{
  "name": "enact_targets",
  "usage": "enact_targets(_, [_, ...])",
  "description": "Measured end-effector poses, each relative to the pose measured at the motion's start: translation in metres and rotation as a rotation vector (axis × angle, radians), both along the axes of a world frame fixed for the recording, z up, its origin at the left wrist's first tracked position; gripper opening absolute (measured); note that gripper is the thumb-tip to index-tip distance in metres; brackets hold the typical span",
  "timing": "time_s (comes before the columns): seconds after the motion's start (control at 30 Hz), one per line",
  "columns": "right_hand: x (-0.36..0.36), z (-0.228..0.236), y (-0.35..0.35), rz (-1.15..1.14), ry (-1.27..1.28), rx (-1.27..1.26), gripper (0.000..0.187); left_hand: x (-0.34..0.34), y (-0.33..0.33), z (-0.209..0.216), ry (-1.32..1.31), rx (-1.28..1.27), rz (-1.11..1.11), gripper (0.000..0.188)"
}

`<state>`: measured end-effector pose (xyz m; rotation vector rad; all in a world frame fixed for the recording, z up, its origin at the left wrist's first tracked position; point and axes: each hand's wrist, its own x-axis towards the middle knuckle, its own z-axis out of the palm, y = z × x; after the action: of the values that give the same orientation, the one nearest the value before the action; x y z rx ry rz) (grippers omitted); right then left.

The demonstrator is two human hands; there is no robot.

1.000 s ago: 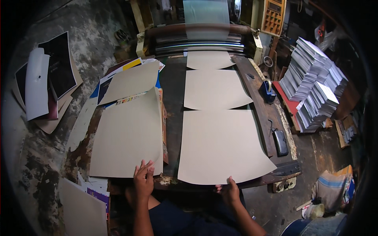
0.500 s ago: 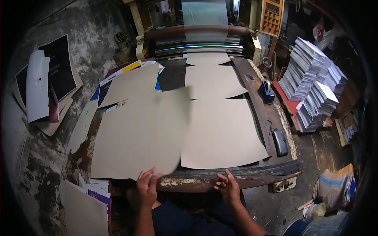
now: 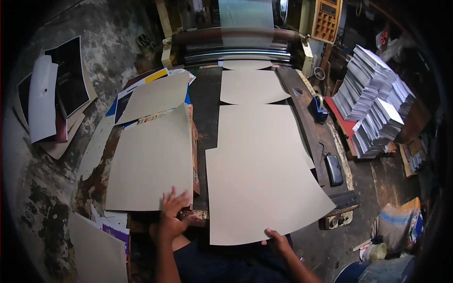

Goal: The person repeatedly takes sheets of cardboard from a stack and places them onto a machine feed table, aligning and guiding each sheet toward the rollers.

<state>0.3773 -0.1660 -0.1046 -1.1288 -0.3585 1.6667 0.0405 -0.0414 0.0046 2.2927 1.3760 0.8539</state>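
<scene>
In front of me a large beige paper sheet (image 3: 264, 193) overlaps the rear part of another beige sheet (image 3: 259, 125) on the machine bed. My right hand (image 3: 279, 243) pinches its near edge, thumb on top and fingers underneath. My left hand (image 3: 174, 210) is spread, fingers apart, at the near right corner of the left stack of beige sheets (image 3: 148, 165); it grips nothing. Farther along the bed, another beige sheet (image 3: 255, 86) lies in line, and one more reaches the metal rollers (image 3: 238, 55).
Clear film (image 3: 246, 14) hangs above the rollers. A control panel (image 3: 327, 19) is at upper right. Along the bed's right side sit a blue tape dispenser (image 3: 319, 111) and a black case (image 3: 334, 170). Paper stacks (image 3: 370, 87) stand farther right; loose prints (image 3: 56, 94) lie at left.
The large sheet has moved right, off the left stack and onto the bed's near end. My right hand, empty before, now holds it. The sheets on the bed have advanced toward the rollers.
</scene>
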Motion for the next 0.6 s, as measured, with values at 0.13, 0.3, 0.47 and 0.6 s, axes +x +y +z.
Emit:
enact_targets(0.13, [-0.005, -0.009, -0.034, 0.092, -0.04, 0.02, 0.038, -0.016, 0.014, -0.011, -0.004, -0.002, 0.124, 0.068])
enact_targets(0.3, [-0.004, -0.007, -0.059, 0.215, -0.081, -0.011, 0.043, -0.022, 0.018, -0.023, -0.131, -0.059, 0.174, 0.058])
enact_targets(0.47, [-0.007, -0.009, -0.067, 0.225, -0.065, -0.032, 0.045, -0.024, 0.02, -0.021, -0.174, -0.111, 0.176, 0.053])
enact_targets(0.6, [-0.009, -0.003, -0.062, 0.229, -0.095, 0.015, 0.047, -0.025, 0.02, -0.022, -0.237, -0.139, 0.187, 0.046])
